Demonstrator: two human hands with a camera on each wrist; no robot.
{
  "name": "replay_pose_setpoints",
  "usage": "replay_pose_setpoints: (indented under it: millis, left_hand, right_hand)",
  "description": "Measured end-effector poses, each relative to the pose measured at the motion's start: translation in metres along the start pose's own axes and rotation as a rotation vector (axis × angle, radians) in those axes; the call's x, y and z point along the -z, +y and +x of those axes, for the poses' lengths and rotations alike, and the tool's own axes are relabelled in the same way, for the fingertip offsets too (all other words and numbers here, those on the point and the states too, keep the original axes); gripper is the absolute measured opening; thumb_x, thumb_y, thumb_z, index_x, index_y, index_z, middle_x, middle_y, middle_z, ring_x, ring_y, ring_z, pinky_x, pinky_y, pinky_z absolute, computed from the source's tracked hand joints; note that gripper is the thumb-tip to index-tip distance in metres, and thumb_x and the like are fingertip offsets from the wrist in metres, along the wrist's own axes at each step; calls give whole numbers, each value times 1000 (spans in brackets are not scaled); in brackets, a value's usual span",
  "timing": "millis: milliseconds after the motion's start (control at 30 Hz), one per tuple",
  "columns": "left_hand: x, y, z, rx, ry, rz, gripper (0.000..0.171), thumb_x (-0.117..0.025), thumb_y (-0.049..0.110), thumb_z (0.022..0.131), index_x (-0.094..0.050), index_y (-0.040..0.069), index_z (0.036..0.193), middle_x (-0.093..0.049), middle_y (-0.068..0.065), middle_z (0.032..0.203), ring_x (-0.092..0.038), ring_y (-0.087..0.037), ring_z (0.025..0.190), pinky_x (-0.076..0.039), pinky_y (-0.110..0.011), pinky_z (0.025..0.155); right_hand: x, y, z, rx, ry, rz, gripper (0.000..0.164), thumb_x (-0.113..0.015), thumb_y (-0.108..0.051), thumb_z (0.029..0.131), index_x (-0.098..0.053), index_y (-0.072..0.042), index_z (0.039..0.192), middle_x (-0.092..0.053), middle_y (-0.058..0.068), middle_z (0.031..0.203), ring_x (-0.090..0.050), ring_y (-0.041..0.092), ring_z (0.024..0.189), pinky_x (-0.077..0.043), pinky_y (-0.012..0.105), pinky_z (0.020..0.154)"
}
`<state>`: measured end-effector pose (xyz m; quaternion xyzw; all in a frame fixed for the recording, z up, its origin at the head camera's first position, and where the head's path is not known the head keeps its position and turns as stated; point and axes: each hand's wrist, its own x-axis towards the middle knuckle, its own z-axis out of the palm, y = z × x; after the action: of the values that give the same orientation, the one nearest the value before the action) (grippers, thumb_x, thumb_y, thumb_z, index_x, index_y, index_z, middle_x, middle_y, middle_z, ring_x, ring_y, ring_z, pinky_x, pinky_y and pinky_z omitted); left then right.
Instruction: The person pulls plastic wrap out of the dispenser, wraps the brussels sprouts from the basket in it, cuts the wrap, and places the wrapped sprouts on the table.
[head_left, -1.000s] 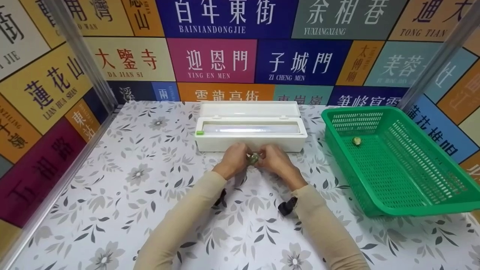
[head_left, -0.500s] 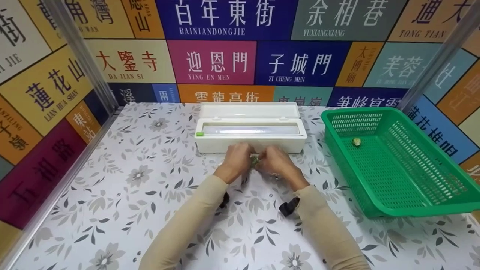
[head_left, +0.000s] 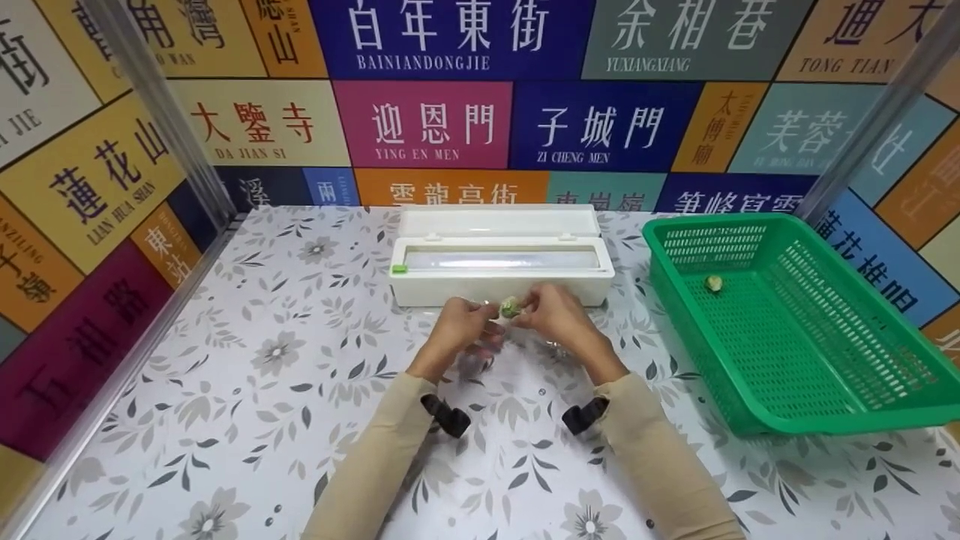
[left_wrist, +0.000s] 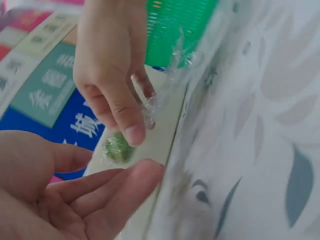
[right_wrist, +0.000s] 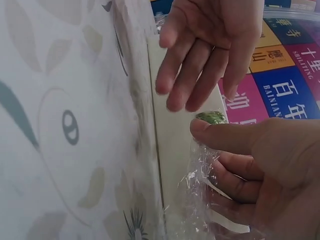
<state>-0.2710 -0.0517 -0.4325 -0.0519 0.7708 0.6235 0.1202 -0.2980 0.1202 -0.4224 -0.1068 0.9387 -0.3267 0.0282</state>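
A small round green vegetable (head_left: 510, 307), like a Brussels sprout and wrapped in clear cling film, is held in front of the white box. My right hand (head_left: 555, 311) pinches it by its film; a loose crumpled tail of cling film (right_wrist: 197, 175) trails beneath the right fingers. Beside it, my left hand (head_left: 459, 326) has its fingers extended and slightly spread. In the left wrist view the left hand (left_wrist: 90, 195) holds nothing, and its fingertips are near the wrapped vegetable (left_wrist: 117, 148).
Just behind the hands stands a white cling film dispenser (head_left: 502, 289), lid raised, film roll inside, green slider at its left. To the right, a green perforated basket (head_left: 739, 401) contains one small pale round item (head_left: 713, 283). A flower-patterned cloth (head_left: 277, 420) covers the table.
Both hands were close together around the vegetable. The left hand has let go, moved a little left and spread its fingers; the right hand keeps the wrapped vegetable, now more visible.
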Motion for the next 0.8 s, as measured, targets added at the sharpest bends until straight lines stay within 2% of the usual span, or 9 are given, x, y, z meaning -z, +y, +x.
replay_pose_setpoints:
  millis: [133,333,433,633,800]
  left_hand:
    - [4,-1,3,45,0,-137,30,-57,20,102,-69,-4,115,-76,-22,99,-74,-19,69,-64,-30,60]
    - [9,-1,4,77,52,-294,32,-59,20,100,-65,-2,123,-74,-24,108,-77,-31,89,-65,-39,76]
    - [9,-3,4,92,71,-355,35,-60,19,100,-62,-1,129,-73,-24,110,-76,-34,93,-64,-41,81]
    - [3,-10,8,109,43,-392,31,-64,13,97,-65,-4,124,-73,-25,111,-77,-30,83,-65,-36,76]
    - [4,-16,13,105,-5,-370,26,-70,8,92,-69,-4,116,-73,-24,111,-77,-24,77,-64,-36,81]
  right_hand:
    - [-1,-3,-2,-3,9,10,30,-86,-22,77,-68,-5,94,-68,5,85,-58,16,74,-46,25,66]
    - [-2,-6,-4,-11,1,17,31,-85,-22,78,-65,-6,95,-64,3,87,-57,16,78,-46,27,71]
    - [-5,-7,-6,8,1,18,29,-85,-19,78,-64,-6,93,-63,3,87,-57,17,79,-45,27,71]
    - [-12,-9,-11,55,-7,22,30,-83,-11,78,-58,-6,92,-63,8,92,-57,21,83,-45,29,73]
    - [-8,-9,-13,82,-132,44,28,-81,-20,84,-59,-7,98,-67,10,100,-61,22,89,-51,32,78]
